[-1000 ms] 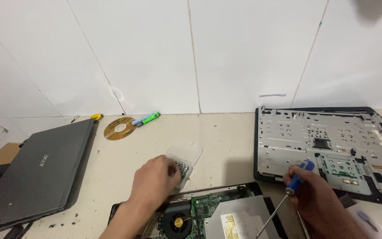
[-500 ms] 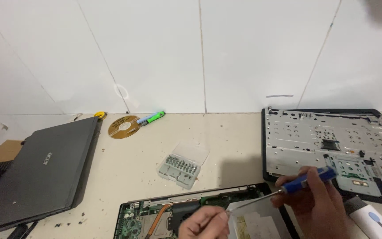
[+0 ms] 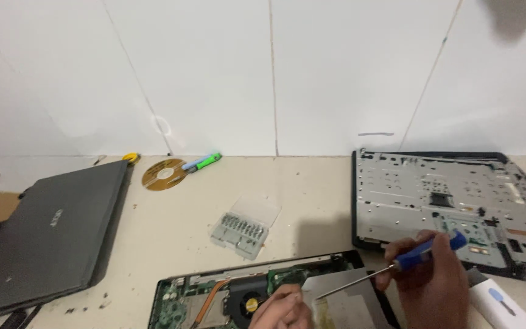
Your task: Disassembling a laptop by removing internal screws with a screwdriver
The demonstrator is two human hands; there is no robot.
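Right hand [image 3: 427, 286] grips 1 blue-handled steel screwdriver [image 3: 391, 268], tip near curled left fingers [image 3: 284, 304] at 9 o'clock on the opened green-boarded laptop base [image 3: 214, 298]; a slip could gouge circuitry.

A makeshift electronics repair spot: white tiled wall, a dusty beige tabletop [image 3: 312, 183], an opened laptop base [image 3: 226, 295] near, a stripped laptop cover [image 3: 452, 201] right, a bit case [image 3: 243, 227], a closed laptop [image 3: 44, 231] left.
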